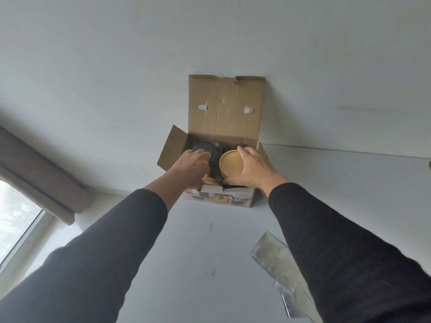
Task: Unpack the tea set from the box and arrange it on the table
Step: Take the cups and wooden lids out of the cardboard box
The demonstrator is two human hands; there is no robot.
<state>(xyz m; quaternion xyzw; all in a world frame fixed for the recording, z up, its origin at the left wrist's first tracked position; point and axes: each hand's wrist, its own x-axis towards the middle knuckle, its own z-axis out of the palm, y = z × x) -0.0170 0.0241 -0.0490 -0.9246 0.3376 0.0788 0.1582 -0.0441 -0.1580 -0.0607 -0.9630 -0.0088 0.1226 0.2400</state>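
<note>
**Both hands in the open box, the tea set not yet out**

The white table (210, 252) carries everything here, and the cardboard box (224, 117) stands at its far edge against the wall, its lid flap upright behind and a side flap splayed to the left. The box serves as the landmark. Nearer than the box and to its right, a clear plastic wrapper (275, 259) lies flat on the table, partly under the right sleeve.

Inside the box the tea set is packed tightly. In its left half sits a dark round piece (206, 149), seemingly a pot or lid of dark glass or ceramic. In its right half lies a round wooden disc (231, 163), pale and flat-topped, with another dark rim just behind it. Lower at the box's front edge, more wooden edges and a white insert show; what else lies beneath cannot be told.

The left hand (191, 166) curls over the near side of the dark piece, fingers bent on it; whether it grips firmly cannot be told. The right hand (253, 167) wraps the disc's right edge, thumb at the front, fingers at the back, grasping it.

The disc is likely light, stiff and easy to pinch by its rim. The dark ware is probably heavier, smooth and breakable, best lifted straight up with support under its body.
</note>
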